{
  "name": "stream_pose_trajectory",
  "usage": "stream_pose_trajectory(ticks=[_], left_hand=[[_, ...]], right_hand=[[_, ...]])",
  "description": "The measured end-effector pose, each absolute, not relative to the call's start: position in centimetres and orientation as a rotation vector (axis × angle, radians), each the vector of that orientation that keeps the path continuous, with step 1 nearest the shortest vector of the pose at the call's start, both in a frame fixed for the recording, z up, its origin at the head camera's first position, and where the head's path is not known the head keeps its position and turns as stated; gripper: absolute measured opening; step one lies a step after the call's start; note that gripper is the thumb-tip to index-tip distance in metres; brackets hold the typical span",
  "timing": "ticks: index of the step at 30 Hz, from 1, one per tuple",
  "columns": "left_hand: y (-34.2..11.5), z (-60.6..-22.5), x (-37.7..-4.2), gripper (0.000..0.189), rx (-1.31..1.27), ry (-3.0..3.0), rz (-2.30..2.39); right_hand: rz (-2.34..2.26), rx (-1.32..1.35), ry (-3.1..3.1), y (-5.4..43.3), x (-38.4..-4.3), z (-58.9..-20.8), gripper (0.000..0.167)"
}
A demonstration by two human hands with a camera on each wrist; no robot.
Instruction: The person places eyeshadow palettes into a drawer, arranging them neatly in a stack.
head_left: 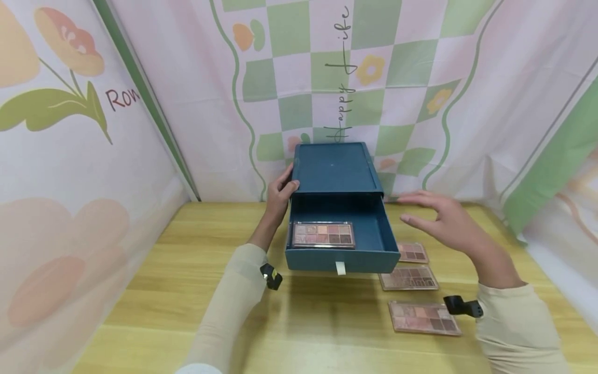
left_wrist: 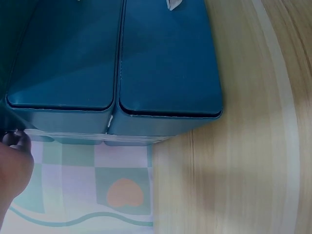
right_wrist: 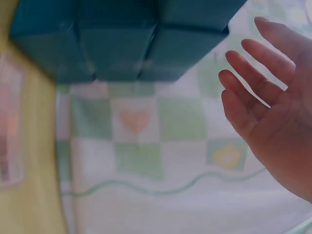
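Note:
A dark teal drawer cabinet (head_left: 337, 165) stands near the curtain, its top drawer (head_left: 343, 261) pulled out. Inside that drawer, at the front left, lies an eyeshadow palette (head_left: 323, 235) with a clear lid. My left hand (head_left: 279, 196) rests against the cabinet's left side, thumb by the upper edge; only part of it shows in the left wrist view. To the right of the cabinet, my right hand (head_left: 446, 221) hovers with fingers extended, touching nothing. The right wrist view shows its spread fingers (right_wrist: 251, 75) apart from the cabinet.
Right of the cabinet on the wooden table (head_left: 187, 296) lie three more palettes: one partly hidden by the drawer (head_left: 413, 253), a middle palette (head_left: 409, 278) and a nearer palette (head_left: 424, 318). A checked curtain (head_left: 294, 78) hangs close behind. A white pull tab (head_left: 340, 268) sticks out of the drawer front.

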State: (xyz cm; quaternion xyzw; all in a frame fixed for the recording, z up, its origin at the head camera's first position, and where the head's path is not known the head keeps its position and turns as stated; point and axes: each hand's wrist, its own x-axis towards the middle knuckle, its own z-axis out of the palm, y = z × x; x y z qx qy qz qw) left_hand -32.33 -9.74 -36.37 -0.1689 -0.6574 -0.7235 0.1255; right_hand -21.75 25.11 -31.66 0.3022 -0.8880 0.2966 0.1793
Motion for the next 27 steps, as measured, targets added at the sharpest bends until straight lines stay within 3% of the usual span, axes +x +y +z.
stream_pose_trajectory(ticks=[10, 27], left_hand=[[-9.7, -36.4, -32.3, 0.064, -0.492, -1.913, -2.107], [-9.9, -36.4, -32.4, 0.062, -0.481, -1.919, -2.112]], right_hand=[[0.88, 0.608, -2.812, 29.8, -23.5, -34.8, 0.037], [0.891, 0.558, -3.051, 33.1, -26.0, -41.0, 0.052]])
